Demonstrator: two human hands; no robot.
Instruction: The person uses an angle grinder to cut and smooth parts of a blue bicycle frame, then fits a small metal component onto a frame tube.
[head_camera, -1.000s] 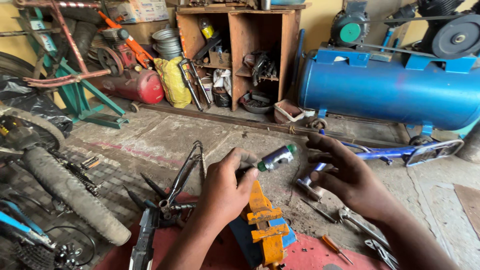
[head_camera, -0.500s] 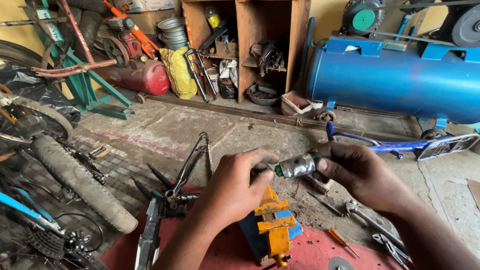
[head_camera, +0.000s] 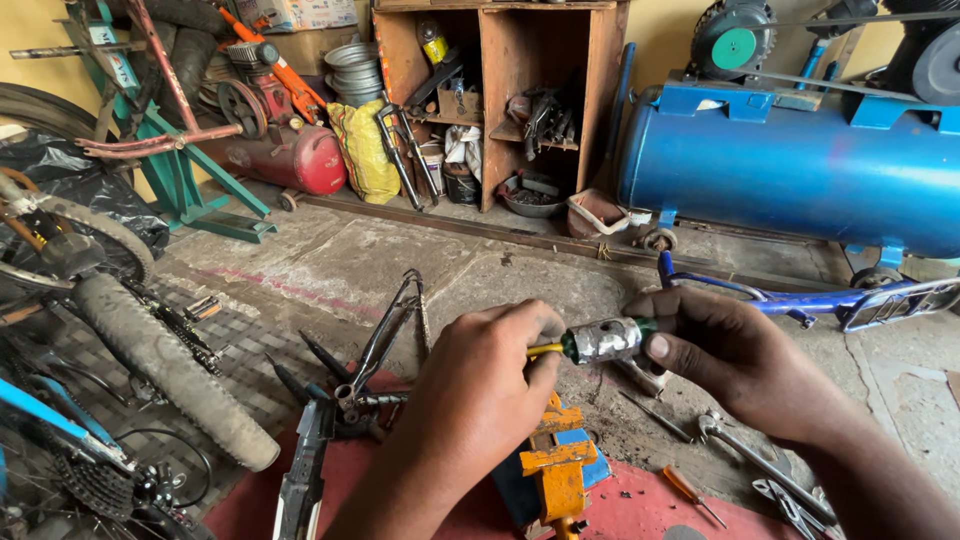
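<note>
My left hand (head_camera: 480, 385) is closed around a thin yellow-handled tool (head_camera: 545, 350) whose tip enters the end of a short silver metal cylinder (head_camera: 606, 340). My right hand (head_camera: 730, 360) grips that cylinder from the right, thumb pressed on its side, and a green part shows at its far end. Both hands hover above an orange and blue bench vise (head_camera: 555, 465) standing on a red surface (head_camera: 640, 510).
A bicycle tyre (head_camera: 170, 365) and chain parts lie at left, a black bike frame piece (head_camera: 385, 335) ahead. Wrenches (head_camera: 760, 465) and a small screwdriver (head_camera: 690, 492) lie at right. A blue compressor tank (head_camera: 800, 165), a wooden shelf (head_camera: 500, 100) and a red tank (head_camera: 300, 160) stand behind.
My hands came together: the right hand brought the silver cylinder up to the left hand, and the yellow tool now meets its end. The view tilted slightly.
</note>
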